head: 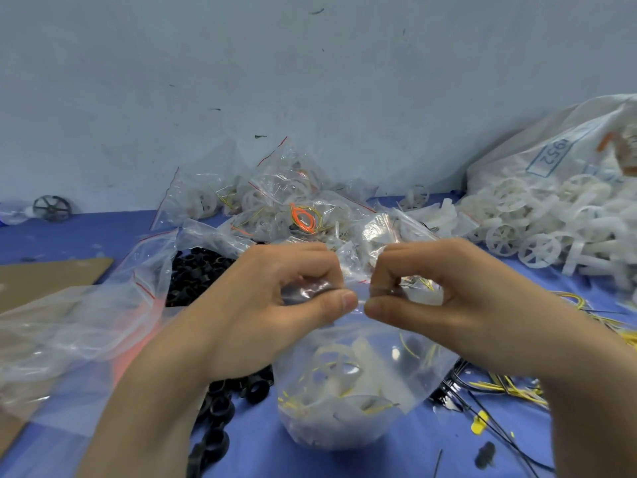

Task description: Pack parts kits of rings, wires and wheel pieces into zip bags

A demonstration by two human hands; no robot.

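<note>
Clear, glossy plastic forms the zip bag [348,391] that hangs above the blue table [258,453], its top edge pinched shut between both thumbs and curled forefingers. The left hand [275,305] and right hand [441,298] grip that edge side by side, thumb tips almost touching. Inside the bag sit pale spoked wheel pieces [331,367] and thin yellow wire strands. Matte black rings [193,270] lie heaped to the left, white wheels [537,229] are piled at the right, and filled bags [293,208] lie crumpled against the wall.
</note>
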